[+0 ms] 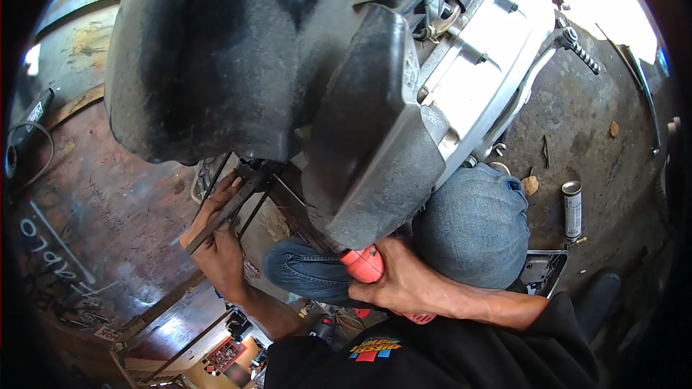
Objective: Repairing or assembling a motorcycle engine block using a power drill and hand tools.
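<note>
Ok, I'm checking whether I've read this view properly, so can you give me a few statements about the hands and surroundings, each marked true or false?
1. The right hand grips a red tool. True.
2. A dark bar crosses over the left hand in the picture. True.
3. Both hands are gloved. False: both are bare.
4. A can sits to the left of both hands. False: the metal can is to the right of both.
5. The person wears blue jeans. True.
6. The person's top is white. False: the top is black.
</note>
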